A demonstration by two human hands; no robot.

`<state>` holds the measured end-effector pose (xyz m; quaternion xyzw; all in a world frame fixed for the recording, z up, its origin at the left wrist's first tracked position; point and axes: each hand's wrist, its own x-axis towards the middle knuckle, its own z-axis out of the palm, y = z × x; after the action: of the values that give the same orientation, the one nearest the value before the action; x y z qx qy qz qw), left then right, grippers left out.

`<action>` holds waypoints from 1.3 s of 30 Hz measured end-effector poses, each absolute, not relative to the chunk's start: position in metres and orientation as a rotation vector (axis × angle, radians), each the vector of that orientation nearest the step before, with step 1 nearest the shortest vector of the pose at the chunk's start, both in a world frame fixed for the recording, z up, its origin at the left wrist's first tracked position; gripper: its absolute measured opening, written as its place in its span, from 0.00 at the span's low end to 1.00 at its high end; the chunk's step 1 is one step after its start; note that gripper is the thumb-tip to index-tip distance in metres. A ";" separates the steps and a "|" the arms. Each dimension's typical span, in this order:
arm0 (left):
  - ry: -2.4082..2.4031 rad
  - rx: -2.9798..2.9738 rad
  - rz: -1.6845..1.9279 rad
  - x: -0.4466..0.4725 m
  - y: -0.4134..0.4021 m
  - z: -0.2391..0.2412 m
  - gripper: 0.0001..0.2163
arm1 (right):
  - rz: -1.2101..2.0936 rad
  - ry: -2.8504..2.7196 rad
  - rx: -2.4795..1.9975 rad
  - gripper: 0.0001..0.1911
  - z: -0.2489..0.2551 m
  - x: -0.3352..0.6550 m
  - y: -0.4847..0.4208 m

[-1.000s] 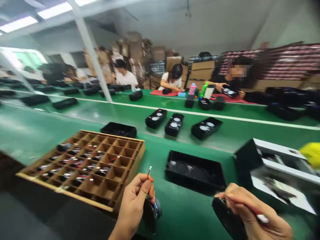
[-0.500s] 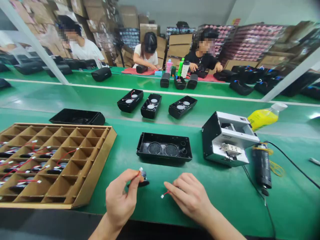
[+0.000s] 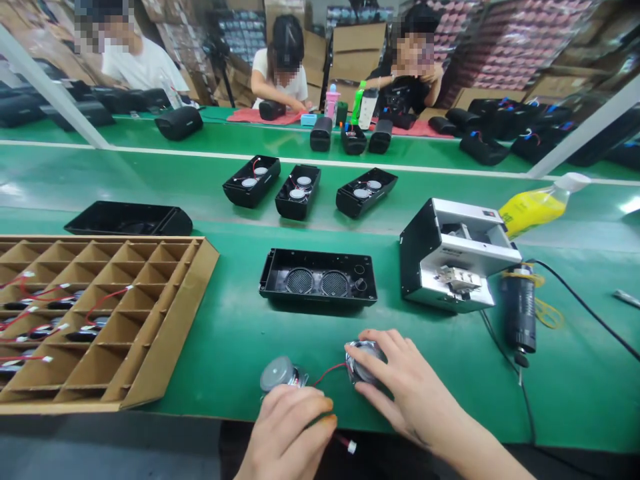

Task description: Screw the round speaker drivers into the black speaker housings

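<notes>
My left hand (image 3: pixel 287 430) is closed around a small round speaker driver (image 3: pixel 277 373), magnet side up, at the near edge of the green bench. My right hand (image 3: pixel 400 390) grips a second speaker driver (image 3: pixel 361 352) with its fingers curled over it. A red wire (image 3: pixel 327 372) runs between the two drivers, and a white connector (image 3: pixel 351 446) hangs below my left hand. Just beyond the hands lies an open black speaker housing (image 3: pixel 318 280) with two round grilles inside.
A cardboard divider tray (image 3: pixel 125 313) with wired drivers sits at left. A black-and-white screw feeder box (image 3: pixel 453 257), an electric screwdriver (image 3: pixel 519 313) and a yellow bottle (image 3: pixel 533 208) are at right. Three housings (image 3: pixel 297 190) ride the belt. People work across the bench.
The view tilted down toward the bench. Both hands moved nearer the front edge, and the drivers now sit magnet side up under my fingers instead of being held by their wires.
</notes>
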<state>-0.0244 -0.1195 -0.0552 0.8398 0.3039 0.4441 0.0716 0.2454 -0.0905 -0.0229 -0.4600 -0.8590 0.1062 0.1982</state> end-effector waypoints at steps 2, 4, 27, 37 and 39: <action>0.847 2.547 1.290 -0.015 -0.120 -0.057 0.10 | 0.304 -2.456 -1.335 0.20 -0.022 0.254 -0.093; 0.719 2.543 1.194 -0.009 -0.119 -0.057 0.11 | 0.320 -2.442 -1.361 0.18 -0.021 0.270 -0.095; 1.132 2.321 0.799 -0.027 -0.081 -0.026 0.23 | 1.233 -1.093 -1.354 0.22 0.020 0.315 -0.088; 1.416 1.817 0.751 -0.067 0.038 0.048 0.23 | 1.187 -1.401 -1.249 0.29 0.049 0.237 0.024; 1.404 1.884 0.662 -0.062 0.058 0.047 0.21 | 1.150 -1.482 -1.325 0.28 0.044 0.229 0.033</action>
<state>-0.0619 0.0580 0.0469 0.7248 0.5403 0.2549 0.3432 0.2286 0.0332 0.0438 -0.5261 -0.5887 0.4567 0.4100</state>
